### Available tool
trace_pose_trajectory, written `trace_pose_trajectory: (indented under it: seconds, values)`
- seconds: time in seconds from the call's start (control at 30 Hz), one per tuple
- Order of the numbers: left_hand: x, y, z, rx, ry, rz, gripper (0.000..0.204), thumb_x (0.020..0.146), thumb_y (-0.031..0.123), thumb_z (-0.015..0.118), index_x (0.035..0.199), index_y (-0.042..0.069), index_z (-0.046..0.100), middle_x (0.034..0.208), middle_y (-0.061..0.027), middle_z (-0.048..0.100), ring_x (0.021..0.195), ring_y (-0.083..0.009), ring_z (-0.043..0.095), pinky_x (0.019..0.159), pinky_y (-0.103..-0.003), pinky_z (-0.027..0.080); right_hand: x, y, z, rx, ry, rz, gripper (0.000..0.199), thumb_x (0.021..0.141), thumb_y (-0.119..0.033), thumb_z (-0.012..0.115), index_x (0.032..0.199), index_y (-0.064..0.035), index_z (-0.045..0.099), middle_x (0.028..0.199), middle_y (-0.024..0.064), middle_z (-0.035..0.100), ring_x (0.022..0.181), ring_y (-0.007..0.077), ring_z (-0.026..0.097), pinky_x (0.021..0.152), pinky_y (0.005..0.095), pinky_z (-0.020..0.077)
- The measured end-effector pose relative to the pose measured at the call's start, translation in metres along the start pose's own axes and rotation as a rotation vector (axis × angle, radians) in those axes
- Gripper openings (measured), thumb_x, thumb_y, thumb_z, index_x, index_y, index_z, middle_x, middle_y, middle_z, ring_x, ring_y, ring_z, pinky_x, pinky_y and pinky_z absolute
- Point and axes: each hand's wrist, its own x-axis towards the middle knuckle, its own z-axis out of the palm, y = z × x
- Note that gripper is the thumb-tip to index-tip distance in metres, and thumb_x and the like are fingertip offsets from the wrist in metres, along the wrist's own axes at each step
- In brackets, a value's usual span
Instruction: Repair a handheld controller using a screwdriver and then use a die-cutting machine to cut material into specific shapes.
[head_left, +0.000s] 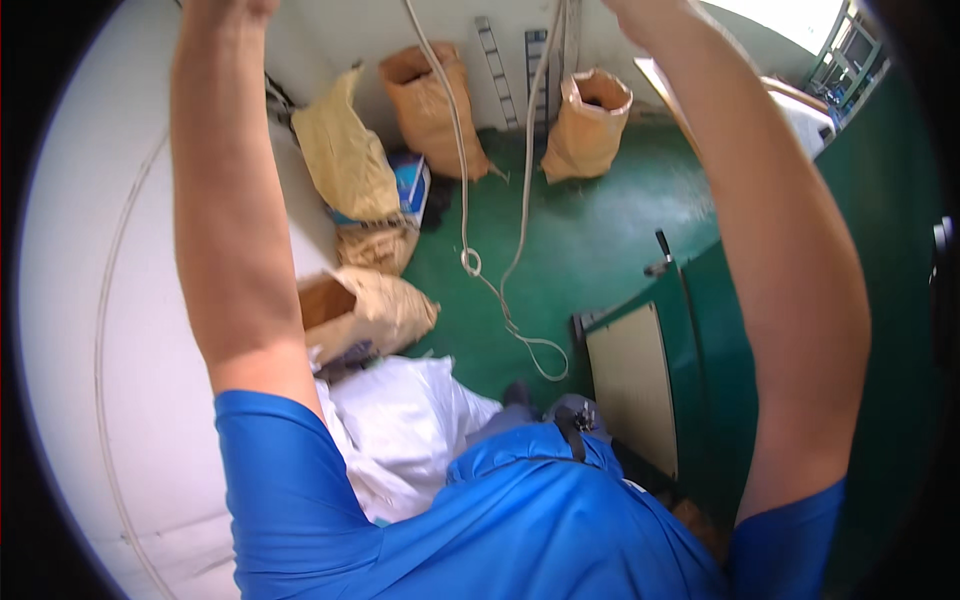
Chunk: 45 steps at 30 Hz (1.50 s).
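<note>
At seven o'clock a white plastic sack (pixel 400 415) crowds me; at four, a flat cream panel (pixel 632 385). Looped off-white cord (pixel 464 205) dangles at twelve, between my cropped left hand (pixel 245 5) and right hand (pixel 632 8), grip untellable; beyond, at one, an open brown paper sack (pixel 583 138).

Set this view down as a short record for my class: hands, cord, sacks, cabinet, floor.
Left hand: raised, mostly past the top edge; hold not visible
Right hand: raised, mostly past the top edge; hold not visible
Cord: pale, two strands hanging ahead, loop at the lower end
Brown sacks: three show open mouths, two ahead, one at left
White sack: close in, at left
Cabinet: green, at right
Floor: green
</note>
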Motion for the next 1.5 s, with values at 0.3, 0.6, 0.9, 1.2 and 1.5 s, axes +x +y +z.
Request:
trace_pose_trajectory:
  seconds: [0.3,0.6,0.9,1.2,1.5]
  values:
    - [0.080,-0.143,-0.015,-0.392,-0.011,-0.328,0.067,0.093,0.031,0.058,0.135,-0.014,0.034,0.130,-0.0272,0.051,0.123,-0.0411,0.050,0.112,-0.052,0.034,0.104,0.110,-0.009,0.255,0.209,0.148,0.023,0.090,-0.018,0.067,0.105,-0.0010,0.066,0.086,0.0080,0.068,0.069,0.0167,0.063,0.060,0.0292,0.0552]
    - [0.075,-0.364,0.014,-0.716,-0.179,-0.857,0.059,0.098,0.048,0.049,0.129,-0.002,0.047,0.111,-0.0205,0.062,0.096,-0.0308,0.064,0.084,-0.045,0.055,0.185,0.262,-0.017,0.415,0.161,0.412,0.027,0.093,-0.020,0.068,0.111,0.0000,0.065,0.095,0.0102,0.070,0.079,0.0168,0.068,0.074,0.0321,0.0602]
    - [0.079,-0.578,0.107,-0.787,-0.418,-1.251,0.060,0.099,0.050,0.043,0.127,-0.002,0.048,0.101,-0.0183,0.065,0.094,-0.0325,0.068,0.080,-0.045,0.058,0.201,0.355,-0.025,0.493,0.274,0.519,0.030,0.099,-0.017,0.058,0.124,-0.0008,0.058,0.104,0.0138,0.070,0.088,0.0202,0.069,0.080,0.0351,0.0593]
    - [0.096,-0.680,0.238,-0.863,-0.970,-0.930,0.057,0.099,0.003,0.048,0.152,0.016,0.031,0.145,-0.0087,0.045,0.123,-0.0178,0.052,0.103,-0.029,0.041,0.224,0.354,-0.037,0.326,0.648,0.574,0.031,0.098,-0.014,0.060,0.124,0.0018,0.057,0.101,0.0124,0.071,0.082,0.0169,0.069,0.076,0.0304,0.0574]
    - [0.097,-0.713,0.340,-0.785,-1.399,-1.229,0.042,0.096,0.030,0.060,0.126,0.001,0.058,0.112,-0.0060,0.062,0.103,-0.0131,0.057,0.088,-0.030,0.047,0.269,0.383,-0.029,-1.022,0.714,0.504,0.020,0.087,-0.010,0.064,0.103,0.0007,0.067,0.074,0.0175,0.066,0.065,0.0329,0.067,0.057,0.0409,0.0539]
